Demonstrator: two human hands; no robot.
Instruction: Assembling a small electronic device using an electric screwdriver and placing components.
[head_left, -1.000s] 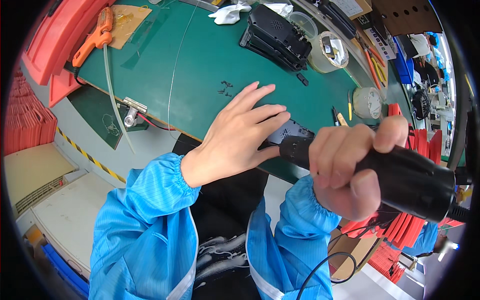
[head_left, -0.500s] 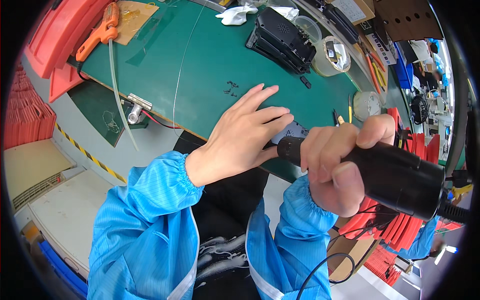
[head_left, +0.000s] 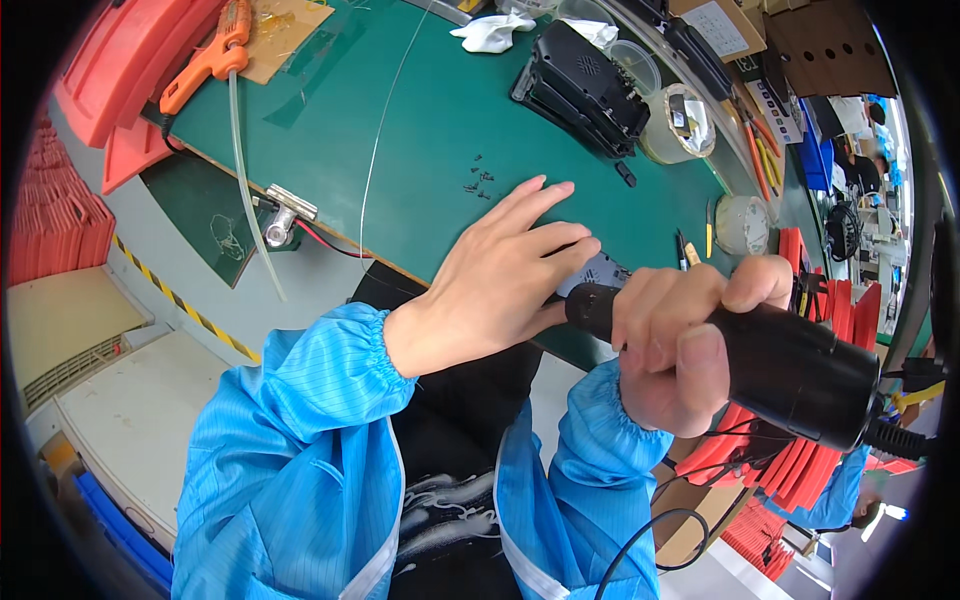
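Observation:
In my right hand (head_left: 680, 335) is a black corded electric screwdriver (head_left: 795, 375), fingers wrapped round its body and its nose pointing left. My left hand (head_left: 495, 275) reaches over the bench edge with its outer fingers stretched out. Between its index finger and thumb sits a grey plastic housing piece (head_left: 600, 272) with small speaker holes, partly covered by both hands. The left thumb lies close to the screwdriver's nose; the bit and its contact point are hidden. Several small black screws (head_left: 480, 182) lie loose on the bench just beyond my left fingers.
Black device housings (head_left: 585, 85) stand at the back of the green bench (head_left: 330, 150), beside a tape roll (head_left: 680, 125). An orange glue gun (head_left: 215, 60) lies back left. Red trays (head_left: 790, 465) and cables (head_left: 650, 520) crowd the right; a metal clip (head_left: 285, 215) grips the front edge.
The view has shifted slightly, so the bench and its things appear a little lower and farther right. Both hands keep nearly the same pose, with the electric screwdriver still in my right hand.

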